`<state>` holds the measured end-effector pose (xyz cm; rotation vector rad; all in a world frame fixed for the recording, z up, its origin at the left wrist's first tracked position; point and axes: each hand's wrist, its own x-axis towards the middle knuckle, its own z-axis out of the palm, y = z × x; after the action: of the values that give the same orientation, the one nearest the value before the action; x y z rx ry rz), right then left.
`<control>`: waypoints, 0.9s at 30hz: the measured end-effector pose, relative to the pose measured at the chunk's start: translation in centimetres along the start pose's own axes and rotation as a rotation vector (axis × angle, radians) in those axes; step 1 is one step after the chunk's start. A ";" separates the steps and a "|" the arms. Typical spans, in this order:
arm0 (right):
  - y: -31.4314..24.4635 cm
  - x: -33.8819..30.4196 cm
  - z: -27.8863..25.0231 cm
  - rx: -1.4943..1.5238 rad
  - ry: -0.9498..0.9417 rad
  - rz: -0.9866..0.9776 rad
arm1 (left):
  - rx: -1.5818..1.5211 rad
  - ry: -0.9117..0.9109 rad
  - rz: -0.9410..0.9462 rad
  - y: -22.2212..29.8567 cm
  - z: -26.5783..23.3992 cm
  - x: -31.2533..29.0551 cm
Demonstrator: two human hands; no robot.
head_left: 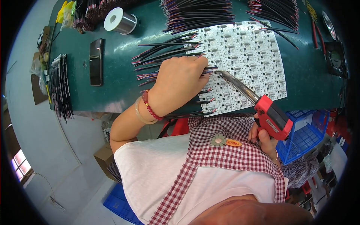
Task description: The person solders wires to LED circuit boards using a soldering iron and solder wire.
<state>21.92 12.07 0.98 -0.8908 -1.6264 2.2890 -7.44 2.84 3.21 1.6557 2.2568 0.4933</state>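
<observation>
A white panel of small circuit boards (pixel 258 56) lies on the green table, with black cables (pixel 161 53) along its left edge, their thin coloured ends on the boards. My left hand (pixel 179 79) is over that edge, fingers pinched on a black cable (pixel 211 68) whose end points right onto the panel. In my right hand (pixel 267 143), near the table's front edge, is a red and black soldering gun (pixel 273 119). Its long metal tip reaches up and left to the cable end by my left fingertips; whether they touch is too small to tell.
Bundles of black cables (pixel 198 15) lie behind the panel, with more cables (pixel 275 13) at the back right. A solder wire spool (pixel 129 23), a phone (pixel 96 62) and finished strips with cables (pixel 62 86) are to the left. A blue crate (pixel 303 137) stands below right.
</observation>
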 end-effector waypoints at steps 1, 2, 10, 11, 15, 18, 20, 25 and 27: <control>0.0 0.0 0.0 0.000 0.002 0.000 | 0.000 -0.001 0.002 0.0 0.0 0.0; 0.0 0.0 0.0 0.011 -0.003 0.002 | -0.006 -0.008 0.002 0.0 0.1 0.0; 0.3 0.0 -0.8 -0.068 -0.096 0.066 | 0.007 0.008 0.025 0.0 0.2 -0.3; 0.1 0.0 -0.6 -0.056 -0.073 0.062 | 0.019 0.007 0.030 0.1 0.2 -0.3; 0.0 -0.3 0.1 -0.022 0.009 0.069 | 0.055 0.009 0.039 0.2 0.4 -0.4; 0.4 -0.4 -0.8 -0.069 -0.065 0.090 | 0.076 0.001 0.027 0.6 0.4 -0.5; 0.6 -0.7 -0.4 -0.028 -0.021 0.057 | 0.078 0.009 0.028 0.8 0.5 -0.5; 0.3 -0.5 -0.1 0.043 0.070 -0.035 | 0.094 0.004 0.021 1.0 0.6 -0.2; 0.2 -0.3 0.1 0.056 0.114 -0.076 | 0.109 0.010 0.019 0.8 0.7 -0.2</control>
<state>22.17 11.76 0.92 -0.9126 -1.5154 2.1800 -6.37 2.98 2.97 1.7313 2.3153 0.3898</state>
